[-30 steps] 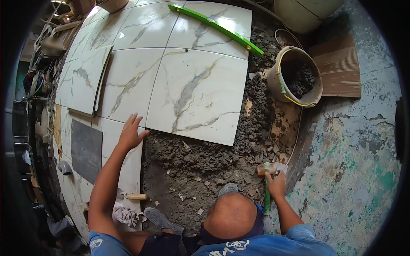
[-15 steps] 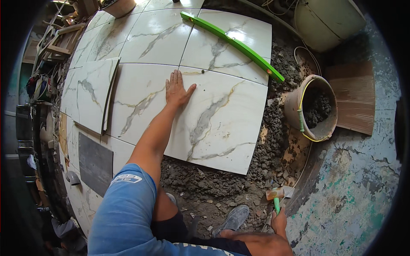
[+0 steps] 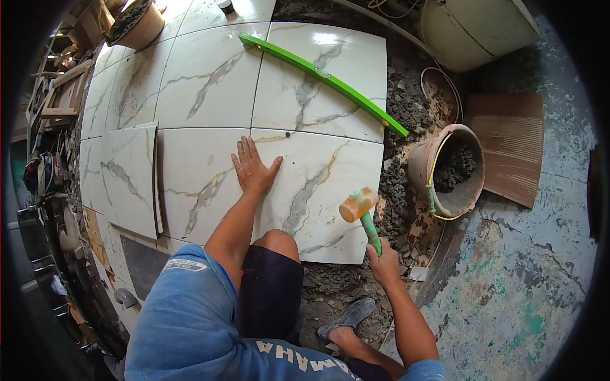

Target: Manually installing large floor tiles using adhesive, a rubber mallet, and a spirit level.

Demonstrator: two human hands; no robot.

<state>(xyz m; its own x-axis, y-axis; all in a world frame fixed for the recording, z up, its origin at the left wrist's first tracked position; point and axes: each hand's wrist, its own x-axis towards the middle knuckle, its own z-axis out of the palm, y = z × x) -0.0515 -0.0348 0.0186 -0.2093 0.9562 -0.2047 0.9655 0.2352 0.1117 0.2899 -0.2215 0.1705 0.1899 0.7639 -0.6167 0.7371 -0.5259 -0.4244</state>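
The biggest thing is the floor of laid tiles [image 3: 206, 79], white with grey and gold veins, running beyond and to the left of the near tile [image 3: 321, 190], which serves as landmark here. Dark crumbly mortar [image 3: 337, 282] lies along that tile's right edge and in front of it. To its far right stands a large pale container [image 3: 476, 32]; a ribbed brown board [image 3: 508, 149] is nearer, right of the bucket [image 3: 420, 167], which stands just right of the tile and holds dark mortar. Loose tiles [image 3: 127, 178] are stacked to its left. Beyond it, a green level [image 3: 324, 75] lies slantwise, one end out over the mortar. The bent knee [image 3: 277, 243] covers the tile's near left part.

The mallet [image 3: 359, 206] has its head over the tile's right part; I cannot tell whether they touch. The right hand [image 3: 386, 263], by the tile's near right corner, has its fingers closed around the green handle. The left hand [image 3: 256, 173] lies flat at the tile's left edge, fingers spread and gripping nothing. Smallest is a dark lump [image 3: 288, 134] at the tile's far edge.
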